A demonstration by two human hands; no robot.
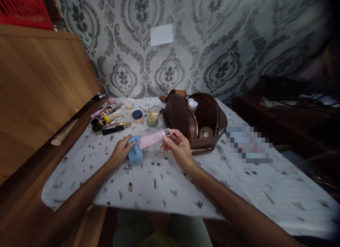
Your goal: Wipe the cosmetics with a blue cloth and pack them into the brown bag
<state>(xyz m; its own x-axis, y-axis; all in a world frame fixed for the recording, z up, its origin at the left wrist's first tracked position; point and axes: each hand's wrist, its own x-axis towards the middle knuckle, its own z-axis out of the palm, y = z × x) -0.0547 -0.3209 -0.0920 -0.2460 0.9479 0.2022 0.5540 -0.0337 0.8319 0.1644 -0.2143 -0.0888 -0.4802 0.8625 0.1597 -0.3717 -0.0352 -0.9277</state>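
Note:
My right hand (178,145) grips a pink tube (152,138) near its silver cap end and holds it level just above the table. My left hand (120,152) is closed on a blue cloth (135,152), which is pressed against the tube's other end. Behind the right hand stands an open brown leather pouch (186,119) with white-capped bottles (192,105) inside.
The table has a white cloth with small prints (164,186). At the back left lie several cosmetics: a blue-lidded jar (137,115), a gold-lidded jar (152,119), pencils and tubes (111,124). A wooden cabinet (39,84) rises on the left. Patterned wallpaper is behind.

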